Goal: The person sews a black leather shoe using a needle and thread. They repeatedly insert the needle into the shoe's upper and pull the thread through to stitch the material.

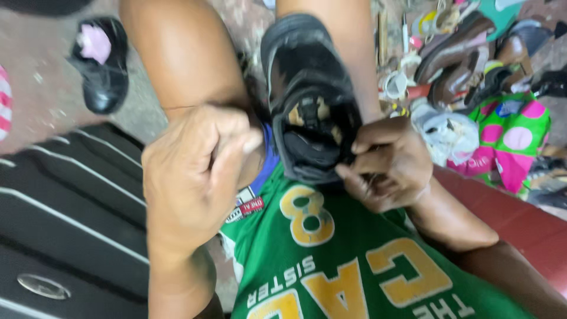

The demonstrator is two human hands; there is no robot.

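I see the left hand closed in a fist at frame centre-left; the right hand pinches the black shoe's edge.

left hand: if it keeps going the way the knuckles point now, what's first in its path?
Probably the black shoe held between the knees. The left hand is a closed fist pointing right, toward the shoe's heel end, which the right hand pinches. Depth is unclear; it could pass in front.

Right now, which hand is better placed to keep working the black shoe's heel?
Probably the right hand: its fingers already pinch the black shoe at the heel edge. The left hand is fisted beside it, off the shoe.
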